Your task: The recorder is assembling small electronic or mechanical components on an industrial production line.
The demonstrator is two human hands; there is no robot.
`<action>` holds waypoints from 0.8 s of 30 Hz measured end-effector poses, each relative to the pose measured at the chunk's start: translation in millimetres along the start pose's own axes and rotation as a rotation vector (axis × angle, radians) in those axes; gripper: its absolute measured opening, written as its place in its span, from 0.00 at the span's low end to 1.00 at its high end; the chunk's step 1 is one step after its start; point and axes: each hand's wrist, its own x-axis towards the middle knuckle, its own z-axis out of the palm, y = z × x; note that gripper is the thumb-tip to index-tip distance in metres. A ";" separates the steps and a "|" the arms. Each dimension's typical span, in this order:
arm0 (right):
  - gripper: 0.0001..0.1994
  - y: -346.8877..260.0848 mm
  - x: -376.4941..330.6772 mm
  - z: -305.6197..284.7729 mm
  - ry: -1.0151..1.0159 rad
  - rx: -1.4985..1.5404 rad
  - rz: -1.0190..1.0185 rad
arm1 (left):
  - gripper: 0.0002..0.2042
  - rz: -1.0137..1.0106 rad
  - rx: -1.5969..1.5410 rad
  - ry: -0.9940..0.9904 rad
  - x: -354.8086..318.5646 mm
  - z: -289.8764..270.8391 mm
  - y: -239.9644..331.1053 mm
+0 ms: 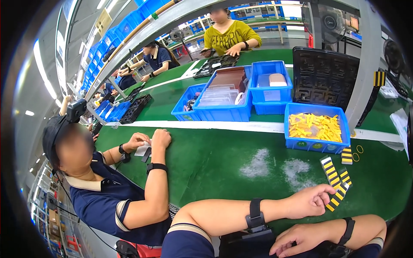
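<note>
Lower right of frame: your left hand [307, 201] pinches 1 yellow-and-black striped strip [336, 195] against the green table [215, 159], steadying it; your right hand [301, 238] rests loose, grasping nothing.

A yellow-and-black striped strip [337, 194] sits pinched in the fingers of the left hand [306, 201], slanting up and away from the knuckles over the green table top. Just beyond it a longer striped strip [330, 169] lies flat and tilted on the mat, a shorter one [345, 177] close by its right side. A small striped block [346, 155] rests flat further back, near the blue bin's front
</note>
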 end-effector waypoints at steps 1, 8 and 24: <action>0.10 0.0 0.5 0.5 -0.005 -0.007 -0.004 | 0.26 -0.002 -0.001 0.002 -0.9 -0.3 0.5; 0.10 1.0 1.0 1.3 -0.010 0.018 0.019 | 0.26 0.015 0.036 0.002 -1.8 -2.7 -1.1; 0.10 1.6 0.8 -0.6 -0.011 0.013 0.017 | 0.24 -0.003 0.029 -0.004 -1.4 -1.8 2.0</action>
